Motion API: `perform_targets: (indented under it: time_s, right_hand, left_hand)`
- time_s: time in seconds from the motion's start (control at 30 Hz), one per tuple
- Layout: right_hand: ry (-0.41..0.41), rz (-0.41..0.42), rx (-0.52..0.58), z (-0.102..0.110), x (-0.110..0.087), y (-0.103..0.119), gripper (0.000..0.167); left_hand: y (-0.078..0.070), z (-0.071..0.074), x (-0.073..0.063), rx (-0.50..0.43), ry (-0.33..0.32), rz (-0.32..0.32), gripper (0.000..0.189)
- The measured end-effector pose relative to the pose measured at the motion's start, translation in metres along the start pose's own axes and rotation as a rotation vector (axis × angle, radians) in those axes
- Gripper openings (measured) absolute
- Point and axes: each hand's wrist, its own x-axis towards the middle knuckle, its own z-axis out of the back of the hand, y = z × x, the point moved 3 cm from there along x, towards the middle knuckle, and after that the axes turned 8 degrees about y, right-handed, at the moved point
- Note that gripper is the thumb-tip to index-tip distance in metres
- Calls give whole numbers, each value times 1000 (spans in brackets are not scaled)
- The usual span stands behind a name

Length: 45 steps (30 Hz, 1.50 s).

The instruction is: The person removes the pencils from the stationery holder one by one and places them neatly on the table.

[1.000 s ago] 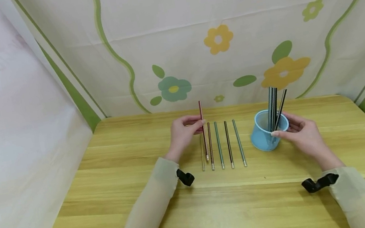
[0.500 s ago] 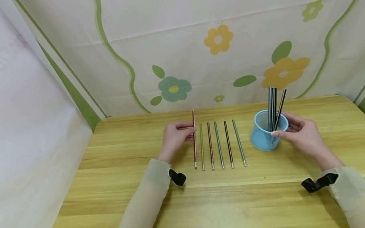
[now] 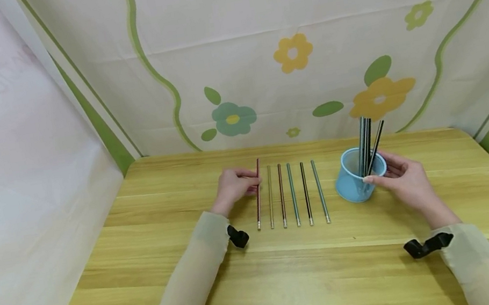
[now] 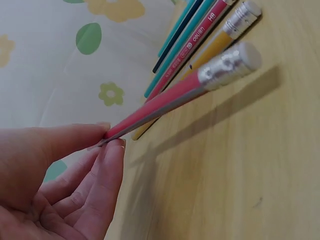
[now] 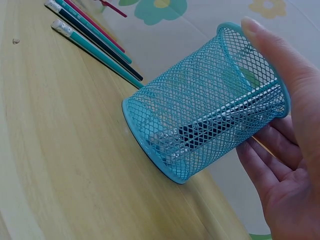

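Observation:
My left hand (image 3: 232,187) pinches a red pencil (image 3: 259,201) between thumb and fingertips. In the left wrist view its white eraser end (image 4: 247,56) points away from the hand, and its shadow falls on the wood. Right of it lies a row of pencils: a yellow one (image 3: 271,199), a red one (image 3: 282,197), a green one (image 3: 293,195), a black one (image 3: 306,193) and another green one (image 3: 320,191). My right hand (image 3: 407,181) grips the rim of a light-blue mesh pencil cup (image 5: 195,90). Several dark and green pencils (image 3: 364,147) lean inside it, eraser ends down.
All this is on a wooden table (image 3: 292,286). A cloth backdrop (image 3: 232,29) with printed flowers stands along the far edge, and a white cloth (image 3: 5,162) hangs at the left. Each sleeve carries a black strap at the wrist.
My left hand has carried the red pencil leftward past the yellow one and lowered it toward the table, at the row's left end. The right hand and the cup have stayed in place.

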Motion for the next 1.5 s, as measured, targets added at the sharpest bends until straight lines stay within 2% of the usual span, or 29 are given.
perform_targets:
  time_s: [0.3, 0.6, 0.93, 1.5]
  right_hand:
    - [16, 19, 1, 1, -1, -2, 76]
    - [10, 16, -11, 1, 1, -5, 76]
    - [6, 12, -2, 1, 0, -3, 76]
    - [4, 24, -10, 0, 0, -4, 75]
  left_hand:
    - [10, 0, 4, 30, -26, 22, 21]
    - [14, -3, 5, 52, -43, 56, 16]
    - [15, -6, 7, 95, -77, 43, 15]
    - [12, -7, 3, 110, -89, 44, 13]
